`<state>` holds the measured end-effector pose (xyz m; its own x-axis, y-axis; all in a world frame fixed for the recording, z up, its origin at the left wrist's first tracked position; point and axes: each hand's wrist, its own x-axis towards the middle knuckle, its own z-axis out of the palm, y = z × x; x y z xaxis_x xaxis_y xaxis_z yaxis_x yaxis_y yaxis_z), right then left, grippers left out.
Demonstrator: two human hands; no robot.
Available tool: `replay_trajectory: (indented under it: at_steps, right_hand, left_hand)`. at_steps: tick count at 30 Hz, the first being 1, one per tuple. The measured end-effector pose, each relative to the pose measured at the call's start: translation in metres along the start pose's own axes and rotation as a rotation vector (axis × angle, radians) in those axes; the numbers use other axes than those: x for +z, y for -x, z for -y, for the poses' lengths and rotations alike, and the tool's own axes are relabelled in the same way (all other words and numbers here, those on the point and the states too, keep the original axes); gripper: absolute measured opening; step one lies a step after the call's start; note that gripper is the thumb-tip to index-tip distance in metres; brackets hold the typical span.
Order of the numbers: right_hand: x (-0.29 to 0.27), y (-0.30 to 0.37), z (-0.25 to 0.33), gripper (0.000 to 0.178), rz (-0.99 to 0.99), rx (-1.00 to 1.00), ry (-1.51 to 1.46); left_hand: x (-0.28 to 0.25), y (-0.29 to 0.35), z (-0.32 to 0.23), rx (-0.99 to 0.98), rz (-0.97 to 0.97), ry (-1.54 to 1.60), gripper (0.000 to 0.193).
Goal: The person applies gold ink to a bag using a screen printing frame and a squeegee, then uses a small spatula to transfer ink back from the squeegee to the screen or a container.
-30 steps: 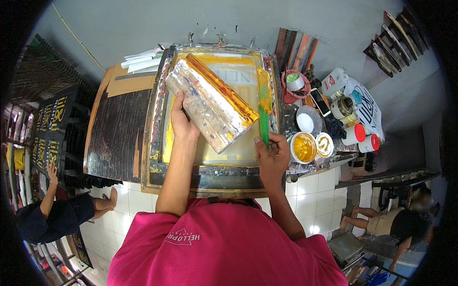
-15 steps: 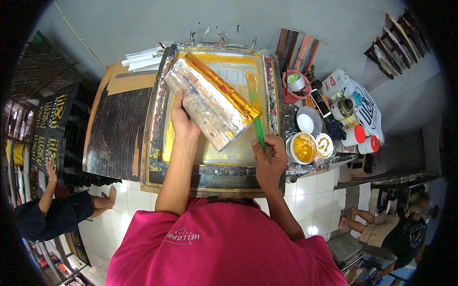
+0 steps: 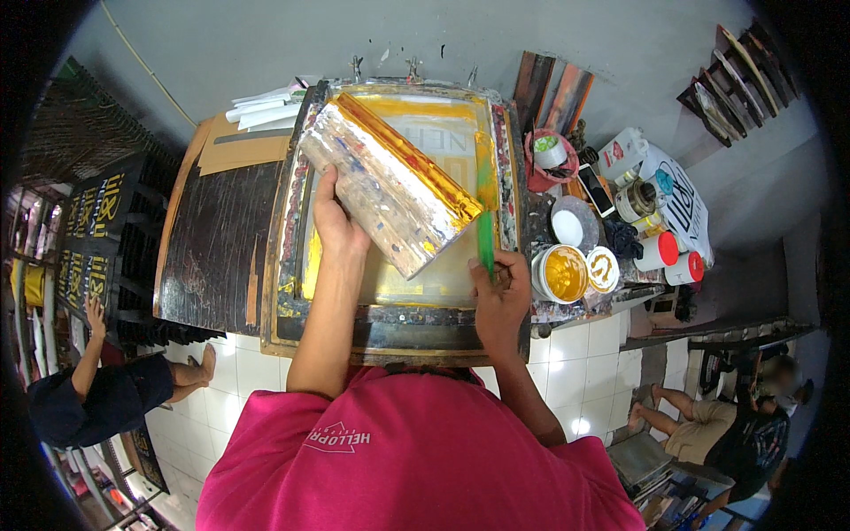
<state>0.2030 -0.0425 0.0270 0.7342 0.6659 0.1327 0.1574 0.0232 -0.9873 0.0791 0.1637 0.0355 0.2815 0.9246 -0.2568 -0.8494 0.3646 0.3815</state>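
My left hand (image 3: 340,217) is closed round the wooden handle of a wide squeegee (image 3: 381,190), which is held tilted above the screen printing frame (image 3: 398,316). Golden-yellow ink coats the squeegee's blade along its upper right edge, and white and blue stains mark the wood. In my right hand (image 3: 501,288) a green ink spatula (image 3: 485,239) is pinched by its lower end. Its upper part carries yellow ink and points away from me, just right of the squeegee's lower corner. Yellow ink also streaks the mesh (image 3: 416,281) beneath.
Right of the frame stand an open tub of yellow ink (image 3: 563,274), a white-smeared lid (image 3: 602,270), a phone (image 3: 595,192) and red-lidded jars (image 3: 657,251). A dark board (image 3: 217,239) lies left. One person (image 3: 106,394) is at the left, another (image 3: 744,425) at the lower right.
The spatula has swung more upright and shifted slightly right, apart from the squeegee's edge. The squeegee has moved slightly left.
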Motion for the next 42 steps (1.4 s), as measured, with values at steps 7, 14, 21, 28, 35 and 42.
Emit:
replay_trajectory:
  at_steps: [7, 14, 21, 28, 35, 42]
  right_hand:
    - [0.008, 0.000, 0.007, 0.018, -0.015, -0.098, 0.115]
    - [0.002, 0.007, 0.004, 0.019, 0.006, -0.279, 0.275]
    - [-0.012, 0.014, -0.009, 0.016, 0.040, -0.281, 0.330]
    - [-0.059, 0.020, -0.024, 0.026, 0.101, 0.129, 0.259]
    - [-0.087, 0.006, 0.020, 0.026, 0.380, 0.263, -0.021]
    - [-0.093, -0.022, 0.026, 0.018, 0.501, 0.002, 0.194]
  left_hand:
    - [-0.003, 0.000, 0.007, -0.024, -0.003, 0.034, 0.044]
    - [-0.004, -0.003, 0.005, -0.028, 0.015, 0.019, 0.045]
    - [0.000, -0.004, 0.001, -0.022, -0.014, 0.044, 0.044]
    - [-0.014, -0.022, -0.023, 0.046, 0.053, -0.013, 0.042]
    - [-0.009, -0.036, -0.056, 0.001, 0.264, -0.106, 0.040]
    - [0.018, -0.049, -0.053, -0.047, 0.412, -0.325, 0.039]
